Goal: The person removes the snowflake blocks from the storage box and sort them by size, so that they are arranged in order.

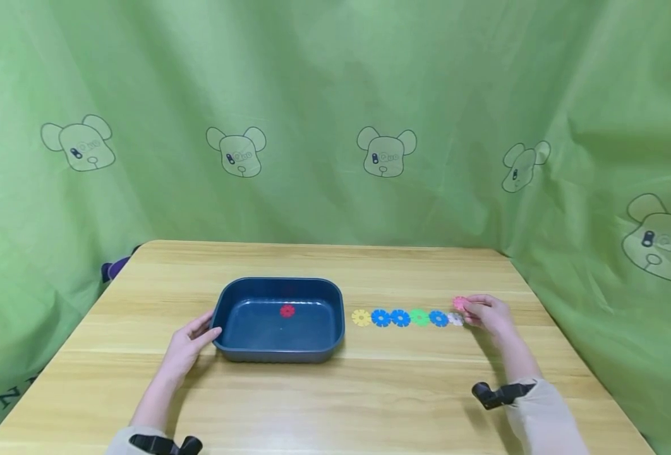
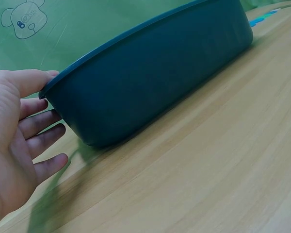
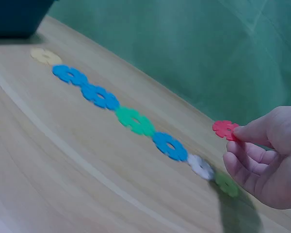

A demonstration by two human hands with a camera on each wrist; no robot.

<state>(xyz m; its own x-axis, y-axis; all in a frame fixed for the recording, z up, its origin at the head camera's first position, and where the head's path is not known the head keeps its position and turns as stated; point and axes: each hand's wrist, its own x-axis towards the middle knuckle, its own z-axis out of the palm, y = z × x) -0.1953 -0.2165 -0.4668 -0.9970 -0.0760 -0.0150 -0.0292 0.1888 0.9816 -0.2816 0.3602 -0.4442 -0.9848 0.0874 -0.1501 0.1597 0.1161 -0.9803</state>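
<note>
Between thumb and fingers, my right hand (image 1: 488, 313) pinches a pink-red snowflake disc (image 3: 225, 130), raised above the right end of a row of discs. The row runs from a yellow disc (image 1: 361, 317) through two blue ones, a green disc (image 1: 419, 317), another blue one and a white disc (image 1: 455, 319). A darker green disc (image 3: 226, 184) ends it under the hand, seen in the right wrist view. My left hand (image 1: 190, 341) holds the left rim of a dark blue basin (image 1: 278, 356), thumb over the edge. Inside the basin lies a red disc (image 1: 287, 310).
Everything stands on a light wooden table (image 1: 369, 411). Green curtains (image 1: 313, 76) printed with bear heads hang behind and at both sides. A purple object (image 1: 116, 268) shows past the table's left edge.
</note>
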